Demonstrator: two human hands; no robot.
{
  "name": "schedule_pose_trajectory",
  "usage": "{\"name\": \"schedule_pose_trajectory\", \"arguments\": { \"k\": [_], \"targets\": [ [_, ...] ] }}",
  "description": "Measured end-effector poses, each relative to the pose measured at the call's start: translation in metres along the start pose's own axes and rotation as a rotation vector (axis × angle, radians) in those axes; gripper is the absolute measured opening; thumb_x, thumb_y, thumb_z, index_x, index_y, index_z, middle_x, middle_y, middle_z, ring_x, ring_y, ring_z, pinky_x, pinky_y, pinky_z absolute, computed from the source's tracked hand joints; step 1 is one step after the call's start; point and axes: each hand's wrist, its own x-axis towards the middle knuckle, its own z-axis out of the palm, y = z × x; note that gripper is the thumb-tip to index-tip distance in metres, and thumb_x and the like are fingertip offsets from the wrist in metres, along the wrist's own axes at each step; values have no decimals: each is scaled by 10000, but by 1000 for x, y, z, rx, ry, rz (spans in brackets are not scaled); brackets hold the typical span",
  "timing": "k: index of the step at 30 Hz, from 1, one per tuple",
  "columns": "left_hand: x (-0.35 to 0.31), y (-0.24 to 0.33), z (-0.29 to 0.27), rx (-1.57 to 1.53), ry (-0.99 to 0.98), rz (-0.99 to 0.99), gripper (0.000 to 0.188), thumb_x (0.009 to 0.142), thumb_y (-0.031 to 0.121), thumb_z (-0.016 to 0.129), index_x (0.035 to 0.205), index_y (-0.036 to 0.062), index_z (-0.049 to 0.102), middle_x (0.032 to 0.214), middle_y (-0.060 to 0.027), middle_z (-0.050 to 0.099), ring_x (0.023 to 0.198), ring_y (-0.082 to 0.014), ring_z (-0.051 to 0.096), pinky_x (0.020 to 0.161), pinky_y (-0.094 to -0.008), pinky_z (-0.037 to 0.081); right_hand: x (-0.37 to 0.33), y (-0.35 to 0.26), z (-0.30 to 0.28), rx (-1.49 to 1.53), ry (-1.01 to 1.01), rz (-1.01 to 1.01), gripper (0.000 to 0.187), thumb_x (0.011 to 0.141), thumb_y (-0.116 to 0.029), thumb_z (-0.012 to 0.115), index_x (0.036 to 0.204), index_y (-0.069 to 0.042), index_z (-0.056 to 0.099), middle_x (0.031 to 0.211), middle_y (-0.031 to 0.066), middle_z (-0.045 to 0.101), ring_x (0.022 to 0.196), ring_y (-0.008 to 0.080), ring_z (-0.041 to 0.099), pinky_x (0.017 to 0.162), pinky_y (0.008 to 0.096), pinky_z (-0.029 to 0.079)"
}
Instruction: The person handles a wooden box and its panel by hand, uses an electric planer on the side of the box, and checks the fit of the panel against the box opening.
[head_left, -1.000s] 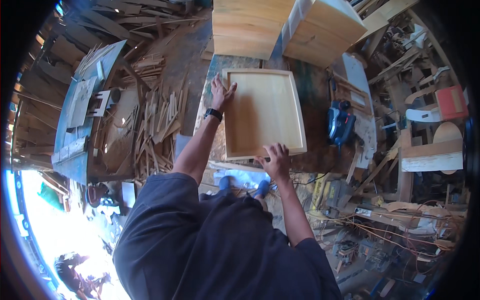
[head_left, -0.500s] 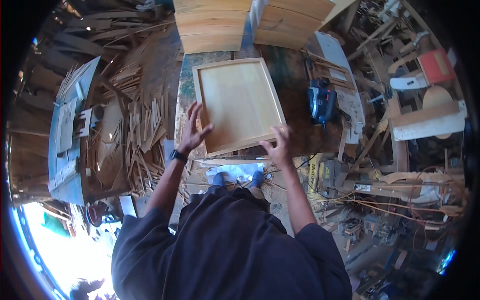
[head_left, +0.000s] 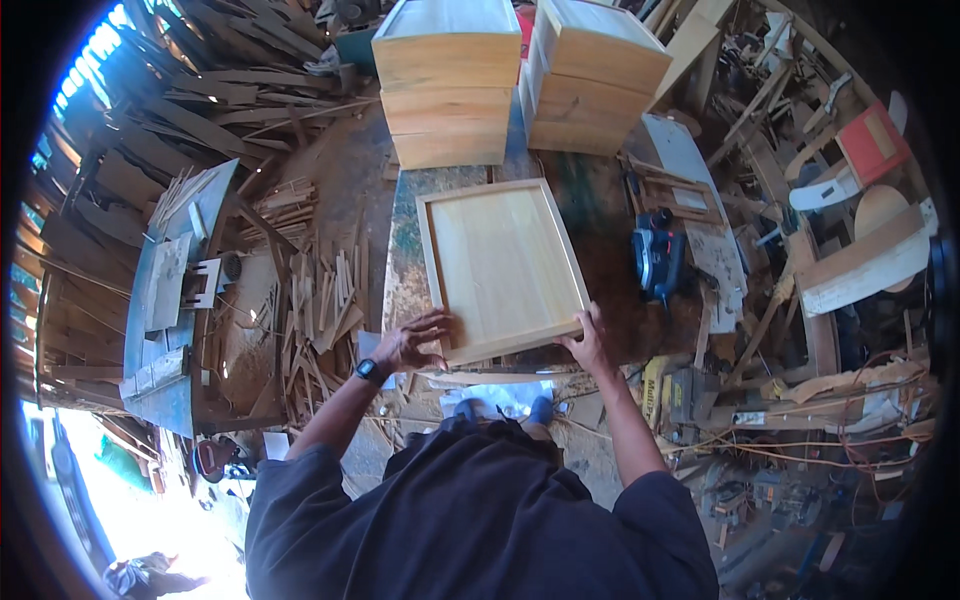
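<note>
A shallow wooden tray (head_left: 505,265), a pale flat panel with a raised rim, lies slightly turned on the workbench in front of me. My left hand (head_left: 408,343), with a dark watch at the wrist, is curved round its near left corner, fingertips at the rim and thumb lower down. At the near right corner, my right hand (head_left: 588,345) pinches the rim between thumb and fingers. The undersides of both grips are hidden.
Two stacks of wooden boxes (head_left: 450,125) (head_left: 590,110) stand at the bench's far side. A blue-black power tool (head_left: 657,258) lies right of the tray. Wood scraps (head_left: 325,290) are piled on the left. Cords (head_left: 780,445) and a yellow-grey case (head_left: 690,392) sit at the lower right.
My left hand has moved from beside the tray's left rim down to its near left corner. The right hand stays at the near right corner. The view has tilted up, showing more of the boxes.
</note>
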Motion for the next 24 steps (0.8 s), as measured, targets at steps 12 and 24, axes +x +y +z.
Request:
{"name": "schedule_pose_trajectory", "arguments": {
  "k": [12, 24],
  "targets": [
    [-6, 1, 10, 34, 39, -8, 675, 669, 423, 854, 1207, 62, 663, 1392, -107, 575, 1389, -307, 440, 1115, -426, 422, 0, 11, -1, 104, -7, 10, 543, 693, -361, 885, 977, -39, 554, 1347, 301, 483, 1174, 465, 552, 935, 486, 503],
    [-14, -12, 30, 164, 145, 165, 616, 786, 426, 783, 1220, 18, 625, 1388, -185, 555, 1371, -368, 449, 1082, -424, 455, -1, 3, 0, 107, 26, 41, 515, 710, -332, 870, 988, -45, 545, 1220, 223, 552, 1113, 423, 577, 896, 460, 500]
  ]
}}
